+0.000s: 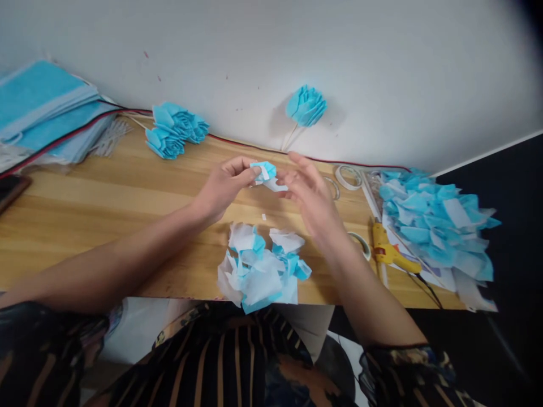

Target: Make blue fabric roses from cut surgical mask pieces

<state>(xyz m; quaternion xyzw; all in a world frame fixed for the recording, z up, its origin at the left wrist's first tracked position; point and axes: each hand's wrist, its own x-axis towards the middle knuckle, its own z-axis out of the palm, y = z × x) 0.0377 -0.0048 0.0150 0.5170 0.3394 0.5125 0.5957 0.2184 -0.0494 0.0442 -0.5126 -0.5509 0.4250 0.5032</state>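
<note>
Left hand (235,180) edge-pinching floppy, light-looking piece (268,169) beyond front pile (261,277), good hold imo; right hand (311,192) half-curling alongside, grip unclear.

Left end of the wooden table (127,209): stack of light-blue face masks (46,96), thin white strips (111,138) beside it, dark flat object (12,191) at the frame edge, red-and-black cable (250,143) crossing the masks, then following the foot of the wall (203,56). Blue flowers (176,129) lie near the strips; a single flower (306,105) leans on the wall. Right side: white tape roll (358,178) near the wall, yellow glue gun (384,251) on its side, black cord (430,291) trailing to the near edge.
</note>
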